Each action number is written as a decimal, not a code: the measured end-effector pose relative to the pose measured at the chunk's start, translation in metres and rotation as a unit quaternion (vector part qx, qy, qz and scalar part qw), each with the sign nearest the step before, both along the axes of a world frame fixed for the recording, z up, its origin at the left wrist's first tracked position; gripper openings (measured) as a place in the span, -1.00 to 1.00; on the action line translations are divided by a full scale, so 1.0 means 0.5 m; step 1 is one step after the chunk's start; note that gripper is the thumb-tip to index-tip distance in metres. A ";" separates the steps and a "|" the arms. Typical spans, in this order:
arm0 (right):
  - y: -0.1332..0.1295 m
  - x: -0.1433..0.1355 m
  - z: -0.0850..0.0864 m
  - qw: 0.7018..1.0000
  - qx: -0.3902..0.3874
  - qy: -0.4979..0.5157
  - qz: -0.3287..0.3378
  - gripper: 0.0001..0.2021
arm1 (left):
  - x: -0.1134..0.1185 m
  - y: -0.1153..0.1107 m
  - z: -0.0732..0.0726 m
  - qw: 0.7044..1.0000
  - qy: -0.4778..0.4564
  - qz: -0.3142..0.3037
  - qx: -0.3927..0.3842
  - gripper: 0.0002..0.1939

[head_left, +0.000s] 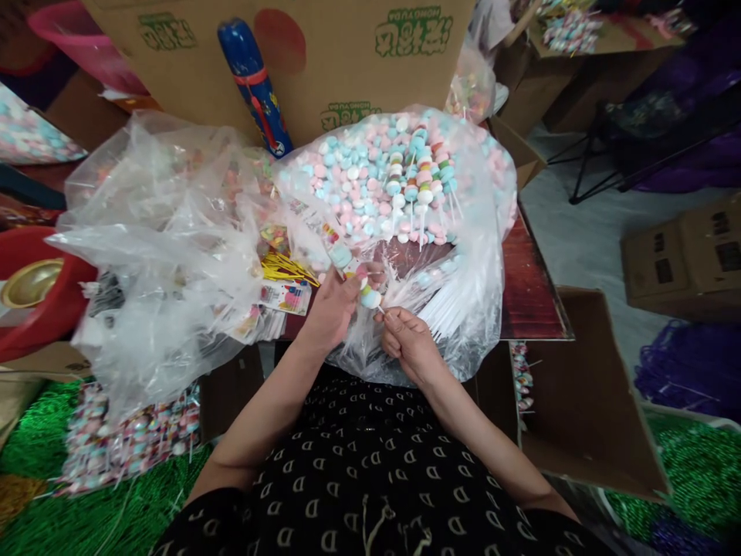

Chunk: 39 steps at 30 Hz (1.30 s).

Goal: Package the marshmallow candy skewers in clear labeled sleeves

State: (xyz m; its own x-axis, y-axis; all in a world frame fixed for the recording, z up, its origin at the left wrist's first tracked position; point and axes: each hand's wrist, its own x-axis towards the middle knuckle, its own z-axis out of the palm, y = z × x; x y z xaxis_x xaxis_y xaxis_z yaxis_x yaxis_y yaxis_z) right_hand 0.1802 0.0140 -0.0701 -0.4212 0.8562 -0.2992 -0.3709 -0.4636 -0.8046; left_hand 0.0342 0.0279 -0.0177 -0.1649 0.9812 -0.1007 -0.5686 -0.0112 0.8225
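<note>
My right hand [408, 340] pinches the white stick of a marshmallow skewer [371, 298], whose blue, white and coloured pieces point up and left. Close beside it, my left hand [336, 303] has its fingers closed on a small clear printed bag [339, 251], next to the skewer's upper part. Some of the skewer is hidden by the fingers and plastic. Beyond both hands, several finished skewers [421, 174] lie on pink, white and blue marshmallows [353, 177] in a large clear bag. White sticks [448, 305] lie in plastic to the right of my right hand.
Yellow twist ties [283, 268] and printed cards [289, 296] lie left of my left hand, beside crumpled clear bags [162, 239]. A blue cylindrical case [255, 85] leans on a cardboard box [341, 46]. An open carton [584, 401] stands at the lower right.
</note>
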 end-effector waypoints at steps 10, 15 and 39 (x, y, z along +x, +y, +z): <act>-0.013 -0.007 -0.015 0.981 0.133 -0.137 -0.028 -0.52 | -0.022 0.016 -0.003 0.994 -0.043 0.096 -0.007 -0.70; -0.010 -0.014 -0.017 0.985 0.113 -0.130 0.001 -0.52 | 0.008 -0.002 -0.016 0.998 -0.027 0.050 -0.014 -0.62; -0.016 0.002 -0.012 0.958 0.215 -0.187 0.033 -0.59 | -0.047 0.007 -0.011 0.996 -0.053 0.071 0.015 -0.71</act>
State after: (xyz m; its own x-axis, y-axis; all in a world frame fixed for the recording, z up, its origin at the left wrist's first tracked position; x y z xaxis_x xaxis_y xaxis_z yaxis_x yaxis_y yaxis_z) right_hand 0.1812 0.0058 -0.0763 -0.4116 0.9090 -0.0649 0.0002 -0.0711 -0.9975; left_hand 0.0108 0.0314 -0.0232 -0.2924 0.9514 -0.0965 -0.6437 -0.1212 0.7556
